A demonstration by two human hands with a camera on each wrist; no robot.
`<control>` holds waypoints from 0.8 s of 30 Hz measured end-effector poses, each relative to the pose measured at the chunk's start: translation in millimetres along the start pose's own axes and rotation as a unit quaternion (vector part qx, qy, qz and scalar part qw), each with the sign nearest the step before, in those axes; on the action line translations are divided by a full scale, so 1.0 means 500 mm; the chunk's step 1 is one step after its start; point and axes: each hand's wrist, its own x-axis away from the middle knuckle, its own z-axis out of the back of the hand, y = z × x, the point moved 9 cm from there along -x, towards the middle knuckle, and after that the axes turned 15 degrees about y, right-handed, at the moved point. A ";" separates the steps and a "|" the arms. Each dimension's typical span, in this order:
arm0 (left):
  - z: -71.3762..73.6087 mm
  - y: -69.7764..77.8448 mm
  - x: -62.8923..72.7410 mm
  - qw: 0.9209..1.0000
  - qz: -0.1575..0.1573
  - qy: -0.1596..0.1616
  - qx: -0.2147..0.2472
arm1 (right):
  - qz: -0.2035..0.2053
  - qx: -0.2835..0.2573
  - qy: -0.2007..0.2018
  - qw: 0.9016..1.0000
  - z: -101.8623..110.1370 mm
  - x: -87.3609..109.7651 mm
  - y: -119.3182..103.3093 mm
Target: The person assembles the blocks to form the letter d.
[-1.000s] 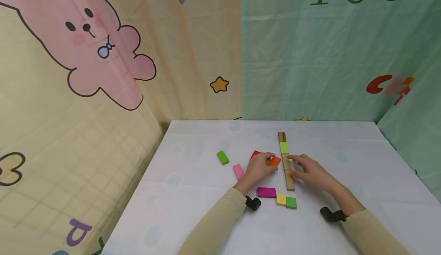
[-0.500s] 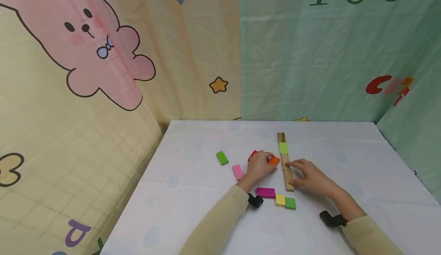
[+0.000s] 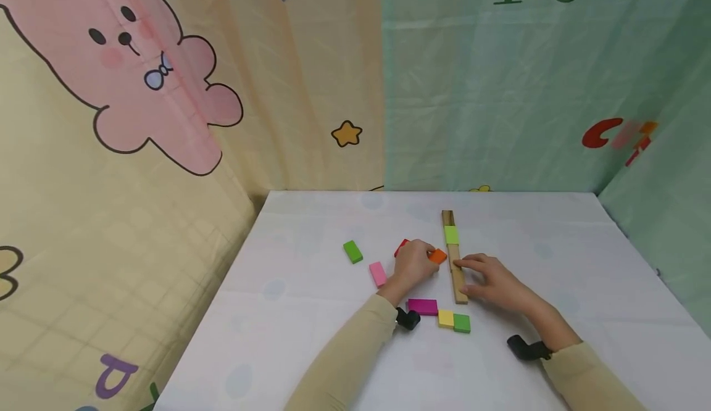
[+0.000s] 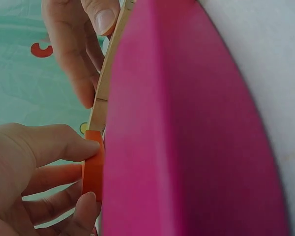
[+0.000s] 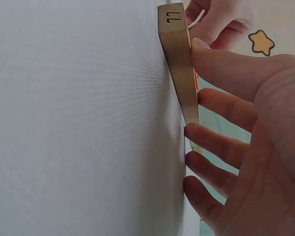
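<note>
My left hand (image 3: 412,261) pinches an orange block (image 3: 437,256) between thumb and fingers, just left of a straight row of blocks. Plain wooden blocks (image 3: 458,284) and a light green block (image 3: 452,234) make up that row, which runs away from me. From the right side, my right hand (image 3: 497,282) touches the near wooden blocks with thumb and fingertips, its fingers fairly straight. In the right wrist view, the end of the nearest wooden block (image 5: 179,59) carries a dark printed mark. A red block (image 3: 401,247) is partly hidden behind the left hand.
Close to the left wrist lies a magenta block (image 3: 423,307), looming large in the left wrist view. A yellow block (image 3: 446,319) and a green block (image 3: 462,323) continue from it. Further left are a pink block (image 3: 378,274) and another green block (image 3: 352,252) on the white table (image 3: 500,368).
My right hand has slid slightly nearer along the row, its fingertips coming onto the near wooden blocks. The left hand keeps the orange block almost in place. The head view has shifted a little.
</note>
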 end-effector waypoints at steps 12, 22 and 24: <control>0.032 0.018 -0.025 0.997 -0.064 0.012 -0.032 | 0.002 0.005 0.001 1.000 0.000 -0.001 -0.001; 0.049 0.022 -0.049 0.996 -0.087 0.013 -0.027 | 0.008 -0.001 0.000 1.000 0.000 0.001 -0.003; 0.048 0.023 -0.055 0.995 -0.097 0.014 -0.032 | 0.010 -0.001 0.003 1.000 0.000 0.001 -0.002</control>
